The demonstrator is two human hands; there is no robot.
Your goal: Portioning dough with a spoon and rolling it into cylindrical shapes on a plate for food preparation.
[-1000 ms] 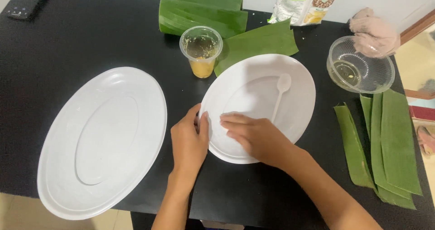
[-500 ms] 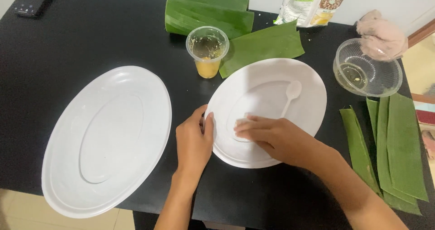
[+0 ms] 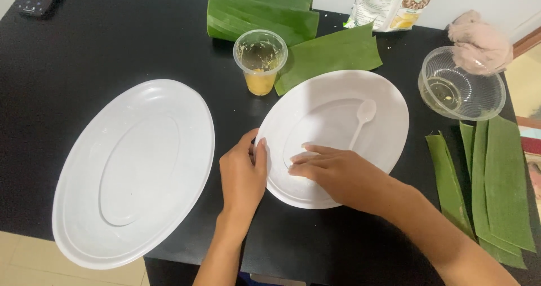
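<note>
L hand (image 3: 242, 176) grips the near-left rim of the white oval plate (image 3: 383, 122) on the black counter (image 3: 112, 49); R hand (image 3: 332, 173) lies flat & open on the plate's inside, fingers together. Plastic spoon (image 3: 360, 120) rests in plate. Bigger oval plate (image 3: 132, 170) just left. Beyond: cup w/ yellow stuff (image 3: 260, 66), banana leaves (image 3: 265, 12).

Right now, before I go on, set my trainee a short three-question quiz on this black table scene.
1. True or false: the white plastic spoon lies on the smaller white oval plate.
2. Which hand grips that plate's rim: A left hand, B right hand?
3. Fill in: the clear plastic cup holds a little ____ paste.

Key: 1 true; 2 A; 3 yellow. The right hand lies flat inside the plate; the larger white oval platter sits untouched.
</note>
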